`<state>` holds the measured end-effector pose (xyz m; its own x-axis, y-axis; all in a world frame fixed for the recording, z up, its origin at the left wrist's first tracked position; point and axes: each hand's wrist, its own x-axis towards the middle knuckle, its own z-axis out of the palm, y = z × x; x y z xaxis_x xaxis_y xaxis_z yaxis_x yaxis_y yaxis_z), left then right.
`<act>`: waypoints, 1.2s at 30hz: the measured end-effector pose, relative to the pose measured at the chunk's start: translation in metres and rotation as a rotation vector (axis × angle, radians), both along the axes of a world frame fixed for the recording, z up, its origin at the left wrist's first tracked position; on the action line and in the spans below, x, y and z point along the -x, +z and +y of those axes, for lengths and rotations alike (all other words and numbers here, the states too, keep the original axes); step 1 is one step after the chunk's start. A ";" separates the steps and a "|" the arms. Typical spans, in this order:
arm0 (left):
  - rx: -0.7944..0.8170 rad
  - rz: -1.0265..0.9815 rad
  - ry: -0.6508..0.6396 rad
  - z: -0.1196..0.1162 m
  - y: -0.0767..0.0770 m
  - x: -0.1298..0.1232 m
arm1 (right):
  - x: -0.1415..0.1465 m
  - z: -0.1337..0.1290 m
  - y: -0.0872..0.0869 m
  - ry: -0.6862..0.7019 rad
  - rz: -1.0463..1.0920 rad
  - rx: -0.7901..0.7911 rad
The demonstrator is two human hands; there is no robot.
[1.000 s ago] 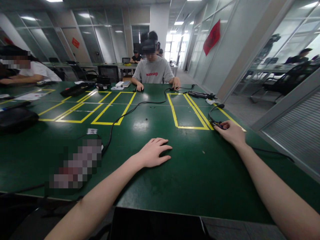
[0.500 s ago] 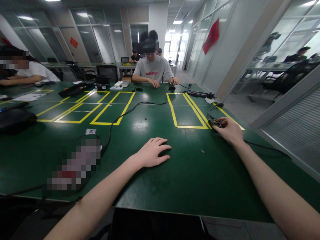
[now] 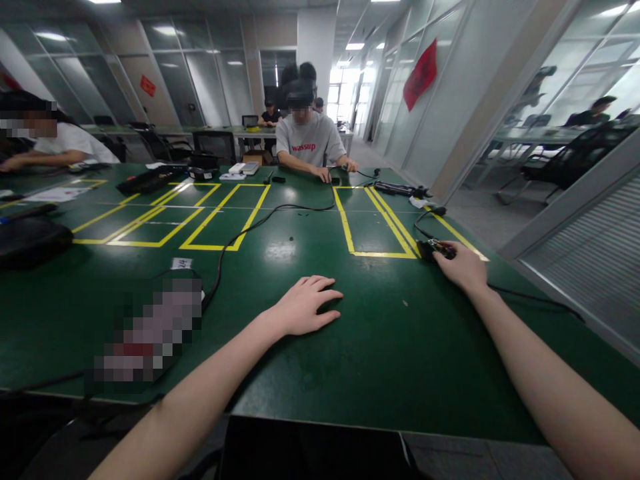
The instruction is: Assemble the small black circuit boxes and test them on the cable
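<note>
My left hand [image 3: 307, 305] lies flat on the green table [image 3: 370, 360], fingers spread and holding nothing. Farther right, my right hand [image 3: 463, 265] has its thumb and fingers closed on a small dark device [image 3: 429, 251] with fine parts showing. That device is low over the table or resting on it, beside the right end of the yellow tape outline [image 3: 383, 255]. Behind it a black cable [image 3: 419, 223] curves up to a dark round-ended piece [image 3: 439, 211]. My fingers hide part of the device.
A pixelated object [image 3: 160, 327] lies at left near a small label [image 3: 181, 263]. A long black cable [image 3: 219, 267] crosses the table. Across it sits a person [image 3: 310, 143] with hands on small items; another person [image 3: 75, 143] is at far left. A black tripod-like item [image 3: 400, 190] lies behind.
My right hand and the device have shifted slightly, the device now lying lower and flatter. My left hand has not moved. The person opposite has lowered a hand to a small black item.
</note>
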<state>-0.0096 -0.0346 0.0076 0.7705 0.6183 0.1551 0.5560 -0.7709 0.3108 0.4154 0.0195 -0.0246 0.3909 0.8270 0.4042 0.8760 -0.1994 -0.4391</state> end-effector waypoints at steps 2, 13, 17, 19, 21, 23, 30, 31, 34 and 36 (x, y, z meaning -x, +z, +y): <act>-0.009 -0.012 -0.007 0.000 -0.001 0.000 | 0.014 -0.001 0.003 -0.076 -0.009 0.038; -0.048 -0.179 0.011 0.001 0.007 -0.001 | 0.148 -0.039 0.016 0.771 0.075 0.005; -0.085 -0.367 -0.002 0.000 0.016 0.004 | 0.185 -0.069 0.023 1.305 0.220 0.076; -0.013 -0.313 -0.105 0.000 0.016 0.005 | 0.193 -0.077 0.025 1.408 0.256 0.097; 0.018 -0.245 -0.133 0.001 0.014 0.006 | 0.193 -0.077 0.026 1.428 0.265 0.072; 0.007 -0.175 -0.121 0.002 0.012 0.005 | 0.189 -0.073 0.024 1.386 0.254 0.040; -0.044 -0.063 0.000 0.004 0.013 0.005 | 0.185 -0.067 0.021 1.277 0.233 -0.016; -0.040 -0.060 0.009 0.004 0.013 0.006 | 0.186 -0.068 0.022 1.298 0.236 -0.024; -0.035 -0.065 0.001 0.004 0.013 0.006 | 0.189 -0.070 0.023 1.353 0.244 -0.037; -0.038 -0.079 -0.026 0.004 0.014 0.006 | 0.189 -0.070 0.024 1.348 0.219 -0.026</act>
<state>-0.0158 -0.0302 0.0213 0.7705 0.5909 0.2391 0.5108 -0.7968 0.3228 0.2261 -0.0506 -0.0007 -0.6481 0.6070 0.4599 0.2950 0.7569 -0.5832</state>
